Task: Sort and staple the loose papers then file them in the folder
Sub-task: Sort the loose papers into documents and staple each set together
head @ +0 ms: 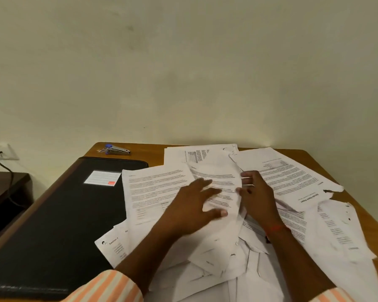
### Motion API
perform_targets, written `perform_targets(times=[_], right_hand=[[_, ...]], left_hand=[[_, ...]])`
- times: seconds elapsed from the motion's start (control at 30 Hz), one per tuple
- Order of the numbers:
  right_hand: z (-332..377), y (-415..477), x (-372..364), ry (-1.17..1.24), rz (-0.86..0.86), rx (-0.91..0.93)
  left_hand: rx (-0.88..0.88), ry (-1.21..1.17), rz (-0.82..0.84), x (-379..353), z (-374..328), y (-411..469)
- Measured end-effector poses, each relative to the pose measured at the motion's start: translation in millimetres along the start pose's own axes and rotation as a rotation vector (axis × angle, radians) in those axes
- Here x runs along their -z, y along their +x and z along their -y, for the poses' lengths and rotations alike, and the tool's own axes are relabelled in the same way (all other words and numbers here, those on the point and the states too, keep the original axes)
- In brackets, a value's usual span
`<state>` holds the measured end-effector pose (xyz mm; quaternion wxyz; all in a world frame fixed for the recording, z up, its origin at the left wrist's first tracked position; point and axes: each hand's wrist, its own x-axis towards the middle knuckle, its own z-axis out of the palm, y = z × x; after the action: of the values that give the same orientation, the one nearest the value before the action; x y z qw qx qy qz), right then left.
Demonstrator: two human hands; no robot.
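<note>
Folder [59,214] black, shut, flat on surface [153,150]; contents not visible, white label [102,177] on cover. Long axis near-to-far. Stapler [116,150] just past folder's far edge, lying crosswise. Loose papers [157,188] heaped right of folder, pointing all ways, some w/ torn edges, a few overlapping folder's right edge. Left hand [194,205] right of folder on heap, grip released, fingers flat on crumpled sheet. Right hand [258,197] further right, fingertips at same sheet's edge; can't tell if pinching. Bare strip of surface only beyond folder's far edge.
</note>
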<state>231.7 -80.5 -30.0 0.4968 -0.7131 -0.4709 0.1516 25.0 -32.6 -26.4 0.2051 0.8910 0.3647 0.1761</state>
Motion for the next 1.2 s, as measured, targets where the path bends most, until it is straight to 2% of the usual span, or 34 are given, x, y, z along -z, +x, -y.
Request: perform_targets(times=[0.1,0.17,0.23,0.3,0.33,0.47,0.53,0.57,0.63,0.7,0.73,0.77,0.83,0.87,0.93,1.0,1.07,1.17,1.2], right_hand=[[-2,0,3,-0.147,-0.063,0.076],[-12,4,14,-0.504,-0.186,0.041],[-25,7,24,-0.808,-0.203,-0.095],[-32,4,28,-0.866,-0.119,-0.193],[-32,3,27,-0.861,-0.096,-0.176],[-19,5,26,-0.742,-0.263,-0.026],[-10,9,27,-0.663,-0.370,0.147],[-7,7,27,-0.629,-0.359,0.281],[-8,7,22,-0.577,-0.213,0.479],[-16,11,20,-0.601,-0.099,0.444],[-21,10,18,-0.518,-0.069,0.375],[-21,9,17,-0.482,-0.071,0.409],[-23,7,17,-0.551,-0.047,0.538],[-29,12,16,-0.495,-0.076,0.556],[-32,11,18,-0.271,0.080,0.498],[-27,10,20,-0.094,0.129,0.395],[-24,9,19,-0.045,0.130,0.382],[-27,11,19,-0.025,0.093,0.386],[-27,11,20,-0.030,0.096,0.384]], left_hand=[[0.042,0.145,0.131,-14,12,0],[0.039,0.172,0.097,-18,28,5],[0.037,0.149,0.019,-18,40,9],[0.032,0.125,-0.017,-21,47,12],[0.025,0.117,-0.028,-23,49,13],[0.003,0.028,-0.089,-28,53,13],[0.036,-0.165,-0.132,-26,48,12],[0.064,-0.288,-0.168,-24,45,12],[0.122,-0.530,-0.309,-15,38,14],[0.268,-0.913,-0.512,0,31,15],[0.375,-1.153,-0.586,9,30,15],[0.467,-1.352,-0.623,17,32,15],[0.586,-1.525,-0.583,30,37,12],[0.629,-1.549,-0.530,33,38,11],[0.702,-1.521,-0.405,37,34,10],[0.688,-1.424,-0.274,39,28,8],[0.612,-1.297,-0.166,39,24,7],[0.532,-0.848,-0.178,32,30,9],[0.518,-0.783,-0.204,29,34,10]])
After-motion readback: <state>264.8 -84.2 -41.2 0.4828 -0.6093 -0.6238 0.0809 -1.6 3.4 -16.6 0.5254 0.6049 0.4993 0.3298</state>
